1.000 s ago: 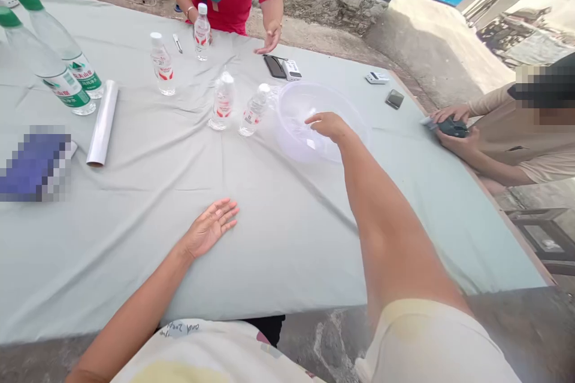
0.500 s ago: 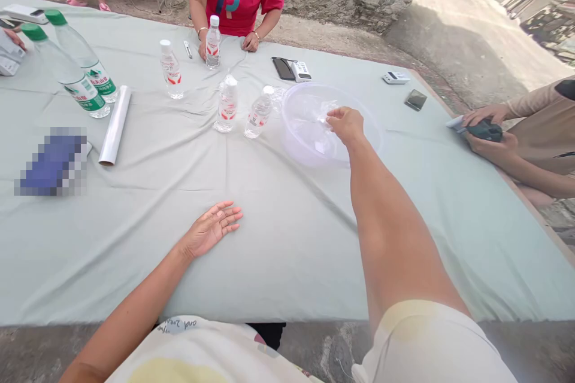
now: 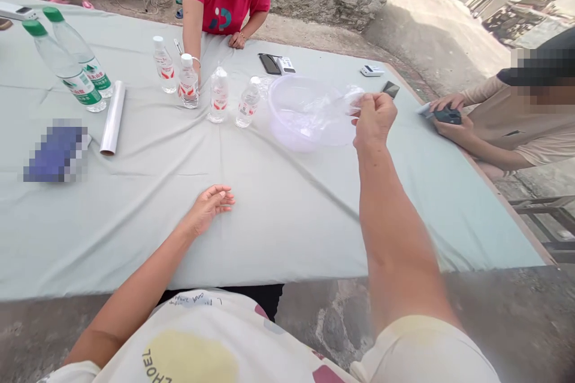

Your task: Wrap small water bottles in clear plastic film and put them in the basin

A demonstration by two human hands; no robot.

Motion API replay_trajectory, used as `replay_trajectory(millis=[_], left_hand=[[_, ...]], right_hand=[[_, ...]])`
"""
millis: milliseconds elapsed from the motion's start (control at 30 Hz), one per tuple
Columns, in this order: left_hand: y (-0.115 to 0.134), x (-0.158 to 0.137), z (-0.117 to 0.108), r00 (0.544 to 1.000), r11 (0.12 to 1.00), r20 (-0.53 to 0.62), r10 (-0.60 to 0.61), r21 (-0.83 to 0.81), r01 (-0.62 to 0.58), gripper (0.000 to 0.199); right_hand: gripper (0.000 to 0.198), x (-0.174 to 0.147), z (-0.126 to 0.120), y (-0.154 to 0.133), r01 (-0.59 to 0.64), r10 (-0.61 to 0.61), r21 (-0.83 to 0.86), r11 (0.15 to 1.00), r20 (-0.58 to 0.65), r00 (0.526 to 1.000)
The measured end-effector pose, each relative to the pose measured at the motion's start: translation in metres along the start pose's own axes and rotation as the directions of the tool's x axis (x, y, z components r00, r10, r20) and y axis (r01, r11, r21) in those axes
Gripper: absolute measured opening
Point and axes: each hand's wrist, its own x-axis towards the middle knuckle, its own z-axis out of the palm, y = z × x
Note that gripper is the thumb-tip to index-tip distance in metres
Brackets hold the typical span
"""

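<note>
My right hand (image 3: 376,118) is closed in a pinch on crumpled clear plastic film (image 3: 349,99) at the right side of a translucent lilac basin (image 3: 287,139). The film trails leftward over the basin; how much of it lies inside is hard to make out. My left hand (image 3: 210,208) rests over the tablecloth nearer to me, palm turned inward, fingers loosely apart and holding nothing. Left of the basin stand small water bottles, the nearest (image 3: 248,105) almost beside it and another (image 3: 218,96) just further left.
A roll of clear film (image 3: 113,119) lies left, near two large green-capped bottles (image 3: 83,88). Across the table, a person in pink has a hand at a small bottle (image 3: 188,84). A phone (image 3: 269,63) lies behind the basin. Another person at right holds a dark object (image 3: 448,115).
My right hand has drawn the film up and rightward from inside the basin. The person opposite has moved a small bottle toward the others. My left hand's fingers have curled slightly.
</note>
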Motion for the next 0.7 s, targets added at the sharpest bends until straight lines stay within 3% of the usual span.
replay_trajectory(millis=[67, 167, 300, 400, 467, 567, 600, 633, 700], left_hand=[[0.011, -0.009, 0.012, 0.994, 0.987, -0.046, 0.095, 0.133, -0.088, 0.032], [0.029, -0.020, 0.033, 0.962, 0.939, -0.064, 0.266, 0.241, -0.244, 0.039], [0.041, -0.029, 0.054, 0.968, 0.952, 0.107, 0.227, 0.186, -0.244, 0.044], [0.037, -0.034, 0.054, 0.968, 0.965, 0.218, 0.127, 0.200, -0.172, 0.027], [0.034, -0.038, 0.045, 0.979, 0.972, 0.192, 0.069, 0.208, -0.110, 0.024], [0.033, -0.045, 0.024, 0.991, 0.986, 0.130, -0.019, 0.165, -0.002, 0.026], [0.033, -0.047, 0.017, 0.992, 0.991, 0.117, -0.044, 0.129, 0.029, 0.027], [0.034, -0.049, 0.011, 0.992, 0.995, 0.105, -0.063, 0.078, 0.055, 0.027], [0.033, -0.053, 0.002, 0.996, 0.996, 0.061, -0.067, -0.058, 0.071, 0.029]], right_hand=[[0.021, -0.043, 0.002, -0.021, -0.001, -0.004, 0.121, 0.993, 0.039, 0.999], [0.027, -0.117, 0.008, -0.049, 0.023, -0.078, 0.192, 0.981, 0.288, 0.955], [0.024, -0.186, 0.018, -0.066, 0.060, -0.129, 0.150, 0.987, 0.508, 0.851], [0.019, -0.203, 0.023, -0.063, 0.065, -0.142, 0.153, 0.986, 0.575, 0.805], [0.017, -0.202, 0.021, -0.059, 0.023, -0.115, 0.157, 0.987, 0.610, 0.784], [0.015, -0.192, 0.014, -0.052, -0.015, -0.077, 0.125, 0.992, 0.695, 0.715], [0.015, -0.188, 0.011, -0.049, -0.016, -0.070, 0.117, 0.993, 0.697, 0.714], [0.014, -0.185, 0.010, -0.046, -0.016, -0.067, 0.119, 0.993, 0.665, 0.744], [0.014, -0.181, 0.009, -0.038, -0.037, -0.045, 0.155, 0.987, 0.495, 0.868]])
